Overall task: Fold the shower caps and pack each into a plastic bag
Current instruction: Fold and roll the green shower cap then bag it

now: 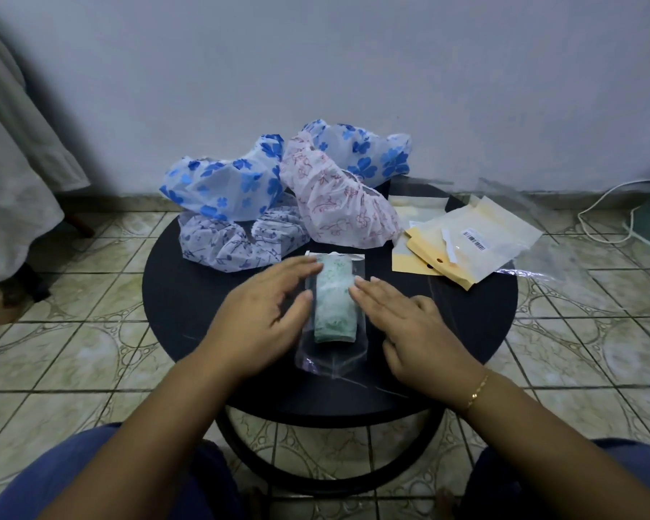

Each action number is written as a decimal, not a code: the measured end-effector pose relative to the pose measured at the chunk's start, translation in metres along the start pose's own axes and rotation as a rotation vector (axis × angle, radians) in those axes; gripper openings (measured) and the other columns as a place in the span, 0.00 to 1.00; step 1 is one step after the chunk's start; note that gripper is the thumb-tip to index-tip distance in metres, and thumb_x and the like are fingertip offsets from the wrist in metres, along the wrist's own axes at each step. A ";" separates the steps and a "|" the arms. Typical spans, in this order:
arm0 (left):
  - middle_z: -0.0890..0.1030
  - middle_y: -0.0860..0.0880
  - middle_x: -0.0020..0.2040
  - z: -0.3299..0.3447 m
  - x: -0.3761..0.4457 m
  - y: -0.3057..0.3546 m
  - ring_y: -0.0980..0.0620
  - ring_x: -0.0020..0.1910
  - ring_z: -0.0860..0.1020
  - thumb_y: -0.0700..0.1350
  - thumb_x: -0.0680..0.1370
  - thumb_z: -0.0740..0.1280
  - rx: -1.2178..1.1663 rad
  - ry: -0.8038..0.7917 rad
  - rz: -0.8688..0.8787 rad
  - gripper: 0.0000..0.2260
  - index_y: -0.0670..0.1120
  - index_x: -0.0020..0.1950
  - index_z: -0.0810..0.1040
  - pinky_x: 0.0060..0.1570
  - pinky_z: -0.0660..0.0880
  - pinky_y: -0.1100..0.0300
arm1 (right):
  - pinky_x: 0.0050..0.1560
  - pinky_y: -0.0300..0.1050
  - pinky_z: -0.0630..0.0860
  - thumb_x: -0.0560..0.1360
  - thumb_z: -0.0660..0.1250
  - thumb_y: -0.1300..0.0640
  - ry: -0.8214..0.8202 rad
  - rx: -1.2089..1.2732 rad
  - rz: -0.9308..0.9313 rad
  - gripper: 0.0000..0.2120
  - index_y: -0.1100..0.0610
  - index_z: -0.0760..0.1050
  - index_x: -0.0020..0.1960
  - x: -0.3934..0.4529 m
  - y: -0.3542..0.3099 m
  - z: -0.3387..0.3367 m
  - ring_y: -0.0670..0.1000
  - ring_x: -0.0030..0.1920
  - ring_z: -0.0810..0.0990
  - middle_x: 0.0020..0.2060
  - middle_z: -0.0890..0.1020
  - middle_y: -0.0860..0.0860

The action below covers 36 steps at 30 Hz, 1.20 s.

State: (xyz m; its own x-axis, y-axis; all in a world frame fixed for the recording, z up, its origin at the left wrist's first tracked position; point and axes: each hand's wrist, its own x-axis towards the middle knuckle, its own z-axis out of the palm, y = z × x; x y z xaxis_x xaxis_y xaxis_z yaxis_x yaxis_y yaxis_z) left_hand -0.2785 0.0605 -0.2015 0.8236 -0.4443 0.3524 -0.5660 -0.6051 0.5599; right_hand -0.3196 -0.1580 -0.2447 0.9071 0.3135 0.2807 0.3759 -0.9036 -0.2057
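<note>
Both hands, left (263, 313) and right (409, 324), lie flat with fingers straight, holding nothing, beside a bagged green shower cap (334, 300) on the desk (188, 294).

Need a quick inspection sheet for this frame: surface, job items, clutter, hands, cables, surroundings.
Surface: round dark table, low, on a tiled floor.
Job's things: folded green shower cap inside a clear plastic bag at table centre; four unfolded caps at the back: blue-flower cap, second blue-flower cap, pink-print cap, purple-print cap; empty bags with yellow backing at right.
Clutter: nothing seen.
Hands: left hand and right hand, fingers straight, flanking the packed bag.
Cables: white cable on the floor, far right.
Surroundings: plain wall, pale fabric hanging at left.
</note>
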 end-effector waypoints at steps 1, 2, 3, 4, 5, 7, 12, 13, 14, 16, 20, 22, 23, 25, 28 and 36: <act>0.68 0.65 0.68 0.005 0.006 -0.002 0.69 0.64 0.67 0.59 0.74 0.53 -0.008 -0.059 0.051 0.25 0.55 0.69 0.71 0.64 0.60 0.74 | 0.54 0.47 0.67 0.69 0.50 0.61 0.006 -0.010 -0.027 0.32 0.50 0.60 0.73 0.002 -0.001 0.000 0.49 0.71 0.64 0.71 0.67 0.48; 0.65 0.61 0.71 0.011 0.010 -0.004 0.68 0.69 0.61 0.58 0.75 0.52 -0.009 -0.146 0.095 0.26 0.52 0.70 0.70 0.67 0.55 0.75 | 0.53 0.49 0.69 0.69 0.50 0.60 0.004 -0.025 -0.056 0.30 0.51 0.64 0.71 0.003 0.000 0.000 0.50 0.70 0.68 0.69 0.71 0.49; 0.62 0.59 0.73 0.017 0.013 -0.007 0.67 0.71 0.57 0.58 0.76 0.51 0.004 -0.238 0.120 0.26 0.50 0.72 0.68 0.67 0.50 0.76 | 0.52 0.50 0.71 0.69 0.51 0.60 -0.006 -0.049 -0.086 0.29 0.51 0.68 0.69 0.005 0.000 0.001 0.52 0.68 0.71 0.66 0.74 0.48; 0.60 0.58 0.73 0.021 0.013 -0.008 0.67 0.72 0.54 0.57 0.77 0.50 0.025 -0.316 0.126 0.26 0.49 0.73 0.66 0.66 0.47 0.78 | 0.50 0.50 0.73 0.68 0.52 0.60 -0.013 -0.077 -0.111 0.28 0.50 0.71 0.67 0.006 -0.001 0.001 0.52 0.66 0.73 0.64 0.76 0.48; 0.59 0.58 0.73 0.025 0.013 -0.011 0.67 0.72 0.52 0.55 0.78 0.50 0.043 -0.376 0.116 0.25 0.50 0.73 0.65 0.65 0.45 0.79 | 0.49 0.51 0.74 0.68 0.52 0.59 -0.018 -0.103 -0.127 0.27 0.50 0.74 0.64 0.007 0.000 0.001 0.52 0.65 0.75 0.62 0.78 0.47; 0.58 0.61 0.73 0.028 0.010 -0.018 0.68 0.72 0.50 0.55 0.77 0.48 0.076 -0.448 0.094 0.25 0.52 0.74 0.62 0.68 0.45 0.75 | 0.49 0.52 0.75 0.68 0.52 0.58 -0.036 -0.131 -0.147 0.26 0.48 0.76 0.62 0.007 0.003 0.002 0.52 0.63 0.76 0.60 0.79 0.46; 0.50 0.65 0.74 0.031 0.001 -0.032 0.69 0.73 0.42 0.62 0.72 0.38 0.176 -0.553 0.104 0.30 0.59 0.74 0.51 0.70 0.40 0.69 | 0.50 0.52 0.75 0.69 0.51 0.58 -0.121 -0.116 -0.136 0.26 0.47 0.76 0.63 0.004 0.005 0.007 0.49 0.62 0.77 0.60 0.79 0.44; 0.49 0.65 0.74 0.032 -0.001 -0.033 0.69 0.72 0.42 0.62 0.72 0.38 0.184 -0.563 0.105 0.29 0.60 0.73 0.49 0.71 0.39 0.68 | 0.51 0.52 0.75 0.70 0.51 0.58 -0.139 -0.105 -0.120 0.26 0.47 0.76 0.63 0.004 0.005 0.008 0.49 0.62 0.77 0.60 0.79 0.44; 0.48 0.65 0.75 0.032 -0.001 -0.033 0.70 0.72 0.41 0.62 0.72 0.37 0.187 -0.571 0.103 0.28 0.60 0.72 0.47 0.71 0.39 0.67 | 0.52 0.53 0.75 0.70 0.50 0.58 -0.154 -0.099 -0.110 0.27 0.46 0.75 0.63 0.004 0.005 0.008 0.49 0.62 0.76 0.61 0.78 0.44; 0.48 0.65 0.75 0.033 -0.001 -0.034 0.71 0.72 0.40 0.62 0.71 0.37 0.181 -0.583 0.093 0.28 0.61 0.72 0.47 0.71 0.39 0.67 | 0.60 0.55 0.69 0.70 0.44 0.56 -0.218 -0.090 -0.098 0.31 0.46 0.71 0.68 0.007 0.005 0.008 0.47 0.68 0.70 0.66 0.73 0.42; 0.50 0.65 0.75 0.034 -0.002 -0.034 0.71 0.72 0.42 0.62 0.71 0.38 0.090 -0.560 0.052 0.28 0.61 0.72 0.50 0.70 0.40 0.68 | 0.69 0.45 0.49 0.73 0.40 0.56 -0.323 0.045 -0.005 0.31 0.40 0.56 0.74 0.006 0.001 0.006 0.39 0.74 0.48 0.73 0.56 0.36; 0.51 0.63 0.75 0.037 -0.005 -0.030 0.70 0.72 0.43 0.62 0.71 0.39 0.034 -0.533 0.024 0.29 0.60 0.72 0.50 0.71 0.41 0.68 | 0.70 0.43 0.51 0.75 0.51 0.62 -0.203 0.218 0.132 0.28 0.42 0.61 0.72 0.005 -0.006 0.004 0.39 0.73 0.53 0.72 0.61 0.38; 0.50 0.63 0.75 0.039 -0.006 -0.027 0.69 0.73 0.43 0.62 0.71 0.40 0.021 -0.521 0.020 0.30 0.59 0.73 0.50 0.71 0.42 0.68 | 0.70 0.43 0.54 0.74 0.52 0.60 -0.093 0.288 0.231 0.28 0.44 0.64 0.71 0.004 -0.009 0.002 0.40 0.72 0.57 0.71 0.65 0.39; 0.51 0.62 0.75 0.042 -0.009 -0.021 0.69 0.73 0.43 0.61 0.72 0.42 -0.006 -0.488 0.019 0.30 0.56 0.74 0.53 0.71 0.42 0.70 | 0.67 0.46 0.56 0.73 0.48 0.52 0.002 0.280 0.448 0.26 0.46 0.67 0.70 0.004 -0.010 -0.003 0.44 0.70 0.60 0.69 0.67 0.43; 0.54 0.63 0.74 0.045 -0.012 -0.013 0.72 0.71 0.45 0.57 0.76 0.46 -0.090 -0.449 0.007 0.27 0.54 0.75 0.58 0.68 0.44 0.75 | 0.62 0.48 0.57 0.79 0.51 0.43 -0.119 0.234 0.621 0.18 0.43 0.77 0.59 0.005 -0.007 -0.007 0.50 0.67 0.61 0.65 0.71 0.43; 0.59 0.66 0.72 0.062 -0.012 0.011 0.70 0.72 0.50 0.56 0.75 0.48 -0.232 -0.370 0.079 0.24 0.57 0.71 0.62 0.69 0.49 0.73 | 0.36 0.42 0.74 0.73 0.69 0.59 0.109 0.974 0.873 0.03 0.58 0.79 0.42 -0.007 -0.006 -0.033 0.50 0.32 0.79 0.35 0.82 0.52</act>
State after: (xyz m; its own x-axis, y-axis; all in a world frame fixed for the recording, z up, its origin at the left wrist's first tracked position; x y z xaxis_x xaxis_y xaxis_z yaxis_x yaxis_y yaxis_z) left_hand -0.2969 0.0178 -0.2458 0.6858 -0.7156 0.1328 -0.5692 -0.4136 0.7106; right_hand -0.3342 -0.1643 -0.2144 0.9170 -0.3301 -0.2240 -0.3002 -0.2012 -0.9324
